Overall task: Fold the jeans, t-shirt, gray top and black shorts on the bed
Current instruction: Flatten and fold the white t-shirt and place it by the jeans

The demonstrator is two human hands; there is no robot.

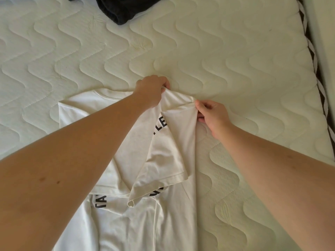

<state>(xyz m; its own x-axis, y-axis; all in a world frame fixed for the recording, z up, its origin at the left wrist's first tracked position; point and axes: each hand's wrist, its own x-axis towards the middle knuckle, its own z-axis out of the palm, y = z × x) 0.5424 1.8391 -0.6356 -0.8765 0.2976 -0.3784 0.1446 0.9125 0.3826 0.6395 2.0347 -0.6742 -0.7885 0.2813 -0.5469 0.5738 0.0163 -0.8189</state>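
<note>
A: What's the big thing under both hands?

B: The quilted mattress (235, 51). The white t-shirt (126, 145) lies flat on it, under and between the two arms.

A: Why hold it like that?

B: The left hand (152, 89) pinches the far edge of the shirt. The right hand (212, 113) pinches the fold corner just beside it. I think they are pulling one side over the middle (to make a straight fold).

A: And that flap near the left arm?

B: That's the sleeve (163, 171), lying loose over the black letters.

A: Anything else?

B: A dark garment (123, 9) sits far past the left hand, well apart, maybe the black shorts (I can't tell). Nothing blocks the fold.
</note>
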